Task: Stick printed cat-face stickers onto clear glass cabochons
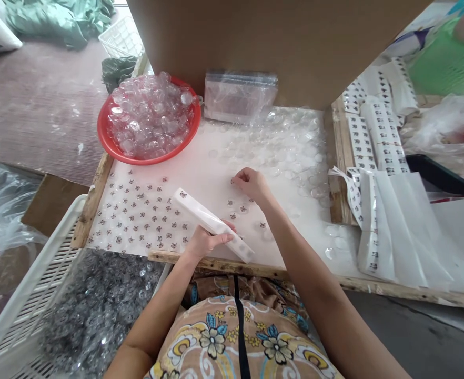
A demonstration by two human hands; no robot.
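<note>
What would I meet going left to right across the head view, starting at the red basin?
Red basin, left hand gripping a white strip, right hand, upright-running wooden rail at the work surface's right, printed strips, green basket.

Illumination: bright and diffuse over the white counter (206, 176); source outside the view. Shadows: soft; the box (279, 47) face reads dim, the lower-right floor (421, 337) dark. Color: faint pink cast beside the red bowl (149, 159). Glare: small highlights on its contents. Contrast: low on the clear discs (287, 150). Focus: green basket (445, 66) soft. Distortion: wide-angle stretch toward the edges.
</note>
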